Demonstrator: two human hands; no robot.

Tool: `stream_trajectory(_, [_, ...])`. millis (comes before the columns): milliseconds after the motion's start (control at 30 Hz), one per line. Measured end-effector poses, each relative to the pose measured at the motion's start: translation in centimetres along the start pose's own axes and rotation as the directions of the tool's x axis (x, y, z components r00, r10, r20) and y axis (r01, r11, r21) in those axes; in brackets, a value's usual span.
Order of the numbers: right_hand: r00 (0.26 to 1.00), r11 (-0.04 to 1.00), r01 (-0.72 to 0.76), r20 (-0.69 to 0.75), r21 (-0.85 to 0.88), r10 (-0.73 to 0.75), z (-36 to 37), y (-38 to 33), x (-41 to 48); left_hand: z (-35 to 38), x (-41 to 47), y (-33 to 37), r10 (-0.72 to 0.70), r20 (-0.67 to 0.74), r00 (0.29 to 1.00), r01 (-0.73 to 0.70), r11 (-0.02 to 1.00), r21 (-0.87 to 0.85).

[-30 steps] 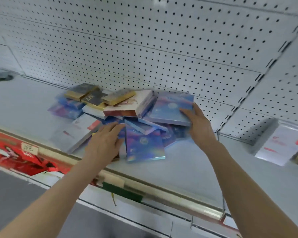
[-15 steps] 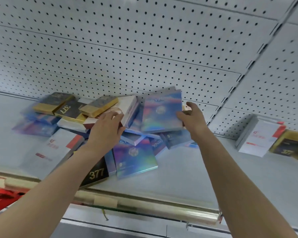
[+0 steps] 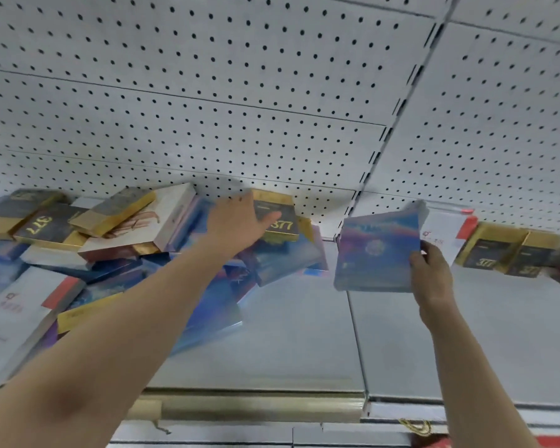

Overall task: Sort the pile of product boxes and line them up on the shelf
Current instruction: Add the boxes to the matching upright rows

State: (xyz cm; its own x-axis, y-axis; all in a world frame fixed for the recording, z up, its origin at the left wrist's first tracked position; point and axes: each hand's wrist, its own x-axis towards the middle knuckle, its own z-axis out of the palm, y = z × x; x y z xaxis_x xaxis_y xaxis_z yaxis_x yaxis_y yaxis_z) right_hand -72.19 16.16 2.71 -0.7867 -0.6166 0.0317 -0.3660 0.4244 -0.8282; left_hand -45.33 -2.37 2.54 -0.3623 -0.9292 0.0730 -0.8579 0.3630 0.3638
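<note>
Right hand (image 3: 432, 273) pinches a shiny blue box (image 3: 377, 253) by its right edge, thumb across the front, the rest of the fingers hidden behind; box held upright and clear of the shelf (image 3: 288, 344), just right of the pile (image 3: 117, 250). Left hand (image 3: 236, 226) lies spread and flat on a black-and-gold box (image 3: 280, 223) at the pile's back right corner, against the pegboard wall (image 3: 240, 108); palm down on it, not closed round anything I can see. Pile itself a loose heap of blue, gold and white boxes, overlapping at all angles. Further right, a white box with a red corner (image 3: 446, 234) stands against the wall, and beside it two black-and-gold boxes (image 3: 505, 253) side by side: looks like the start of the sorted row. Judgement: step in hand is carrying the blue box to its own spot in that row. To do it well, set it down on its bottom edge, face forward, back against the wall, square to its neighbours. Leave a gap for more blue ones. Grip is only at one edge, so the box could swing; steady it before letting go.
</note>
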Motion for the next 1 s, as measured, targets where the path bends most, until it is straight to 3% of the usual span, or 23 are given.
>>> stream_trajectory(133, [0.98, 0.96, 0.147, 0.164, -0.237, -0.109, 0.8, 1.6, 0.1, 1.6, 1.8, 0.6, -0.037, 0.068, 0.997, 0.042, 0.997, -0.07])
stream_trajectory(267, [0.948, 0.912, 0.234, 0.285, -0.337, -0.138, 2.0, 1.9, 0.6, 1.0, 1.5, 1.5, -0.004, 0.135, 0.991, 0.031, 0.98, -0.197])
stream_trajectory(500, [0.895, 0.859, 0.303, 0.433, -0.412, -0.108, 3.5, 0.0, 2.3, 1.1, 0.2, 2.5, 0.014, 0.157, 0.987, -0.003, 0.997, -0.072])
stream_trajectory(667, [0.916, 0.861, 0.291, 0.382, -0.417, -0.124, 3.5, -0.2, 2.0, 1.4, -0.8, 2.5, -0.038, 0.234, 0.972, 0.041, 0.999, -0.005])
stream_trajectory(733, [0.936, 0.871, 0.271, 0.323, -0.41, -0.139, 2.8, 0.0, 1.1, 1.6, -1.6, 2.8, -0.029, 0.203, 0.979, 0.05, 0.994, -0.095])
stream_trajectory(867, [0.969, 0.915, 0.216, 0.189, -0.341, -0.158, 0.7, 0.6, -1.2, 1.6, -3.9, 3.5, -0.073, -0.003, 0.997, 0.066, 0.916, -0.397])
stream_trajectory(1000, [0.989, 0.94, 0.136, 0.096, -0.313, -0.111, -1.1, 1.2, -4.6, 1.8, -6.5, 3.1, -0.072, -0.034, 0.997, 0.047, 0.878, -0.475])
